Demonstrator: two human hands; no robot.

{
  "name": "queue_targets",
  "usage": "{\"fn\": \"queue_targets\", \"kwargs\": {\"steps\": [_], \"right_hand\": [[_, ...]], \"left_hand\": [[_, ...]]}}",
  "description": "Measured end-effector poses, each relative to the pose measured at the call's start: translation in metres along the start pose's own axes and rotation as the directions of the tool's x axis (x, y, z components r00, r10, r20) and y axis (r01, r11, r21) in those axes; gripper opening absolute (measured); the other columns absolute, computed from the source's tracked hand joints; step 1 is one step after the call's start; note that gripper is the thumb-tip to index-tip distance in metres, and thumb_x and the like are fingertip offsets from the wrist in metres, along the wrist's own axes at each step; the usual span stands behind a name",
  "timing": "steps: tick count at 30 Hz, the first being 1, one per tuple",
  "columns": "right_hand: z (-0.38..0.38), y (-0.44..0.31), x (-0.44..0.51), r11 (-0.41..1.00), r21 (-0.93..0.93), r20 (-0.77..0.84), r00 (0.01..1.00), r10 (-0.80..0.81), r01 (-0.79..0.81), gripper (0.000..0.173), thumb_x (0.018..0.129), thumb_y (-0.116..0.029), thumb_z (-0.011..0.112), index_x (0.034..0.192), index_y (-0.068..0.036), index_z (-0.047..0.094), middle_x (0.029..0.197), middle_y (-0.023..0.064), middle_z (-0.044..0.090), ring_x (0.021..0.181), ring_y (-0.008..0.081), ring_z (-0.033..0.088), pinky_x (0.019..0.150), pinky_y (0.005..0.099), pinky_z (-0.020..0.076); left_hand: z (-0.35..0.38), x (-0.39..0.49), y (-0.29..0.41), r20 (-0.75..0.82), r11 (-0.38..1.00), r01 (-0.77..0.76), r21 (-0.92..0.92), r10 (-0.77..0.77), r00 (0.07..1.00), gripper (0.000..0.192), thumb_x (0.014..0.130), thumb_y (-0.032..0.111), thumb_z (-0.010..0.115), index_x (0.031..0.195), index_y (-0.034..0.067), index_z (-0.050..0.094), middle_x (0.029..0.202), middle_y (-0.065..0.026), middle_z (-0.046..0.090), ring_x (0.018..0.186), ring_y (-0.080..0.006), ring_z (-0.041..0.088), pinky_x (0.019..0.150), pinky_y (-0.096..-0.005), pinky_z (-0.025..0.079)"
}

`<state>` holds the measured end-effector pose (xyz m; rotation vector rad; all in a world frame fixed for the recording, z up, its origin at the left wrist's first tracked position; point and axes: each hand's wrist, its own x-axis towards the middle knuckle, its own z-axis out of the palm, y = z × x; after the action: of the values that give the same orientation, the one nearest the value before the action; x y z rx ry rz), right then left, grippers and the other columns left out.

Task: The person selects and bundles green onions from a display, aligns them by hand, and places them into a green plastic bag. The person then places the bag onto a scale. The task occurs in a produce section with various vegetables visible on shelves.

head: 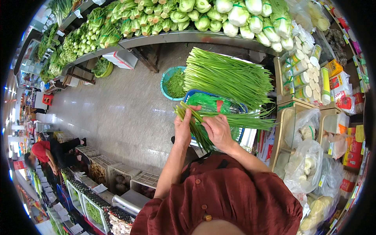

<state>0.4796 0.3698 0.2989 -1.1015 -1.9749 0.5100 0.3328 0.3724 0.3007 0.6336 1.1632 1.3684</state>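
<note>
My left hand (183,127) grips a small bunch of long green stalks (199,135), their pale ends pointing up and left. Close beside it, the fingers of my right hand (218,131) are closed on more thin green stalks (249,119), whose leaves trail to the right. Both hands are over a blue plastic basket (243,135) holding green plastic bags (205,101). Just beyond the basket lies a large pile of garlic chives (226,77), pale ends to the left. A turquoise basin (163,88) with loose green trimmings (176,84) stands left of the pile.
A metal-edged shelf (188,37) of leafy greens and Chinese cabbages (239,15) runs across the far side. Wooden bins (280,129) with bagged goods stand at right. Plastic crates (120,176) of produce line the lower left, where a person in red (41,151) leans over a display.
</note>
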Motion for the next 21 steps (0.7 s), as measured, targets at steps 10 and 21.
{"fn": "queue_targets", "kwargs": {"steps": [10, 21], "right_hand": [[0.052, 0.134, -0.001, 0.943, -0.193, 0.278, 0.906, 0.318, -0.272, 0.014, 0.083, -0.018, 0.067, 0.088, -0.005, 0.067, 0.087, 0.0158, 0.068, 0.081, 0.0341, 0.066, 0.071, 0.0434, 0.0527], [0.098, 0.198, -0.06, 0.845, -0.519, 0.5, 0.755, 0.424, -0.13, 0.038, 0.076, -0.019, 0.074, 0.108, -0.005, 0.06, 0.113, 0.0162, 0.057, 0.11, 0.0354, 0.054, 0.09, 0.0536, 0.0418]], "left_hand": [[-0.121, 0.004, 0.088, -0.191, 0.895, -0.335, -0.293, 0.289, 0.938, 0.023, 0.099, 0.033, 0.049, 0.096, 0.01, 0.053, 0.079, -0.0002, 0.051, 0.077, -0.0142, 0.051, 0.082, -0.0328, 0.044], [-0.213, -0.036, 0.152, -0.196, 0.447, -0.499, -0.742, 0.568, 0.8, 0.021, 0.096, 0.032, 0.055, 0.091, 0.012, 0.051, 0.067, 0.0035, 0.039, 0.057, -0.0095, 0.035, 0.064, -0.0273, 0.035]]}}
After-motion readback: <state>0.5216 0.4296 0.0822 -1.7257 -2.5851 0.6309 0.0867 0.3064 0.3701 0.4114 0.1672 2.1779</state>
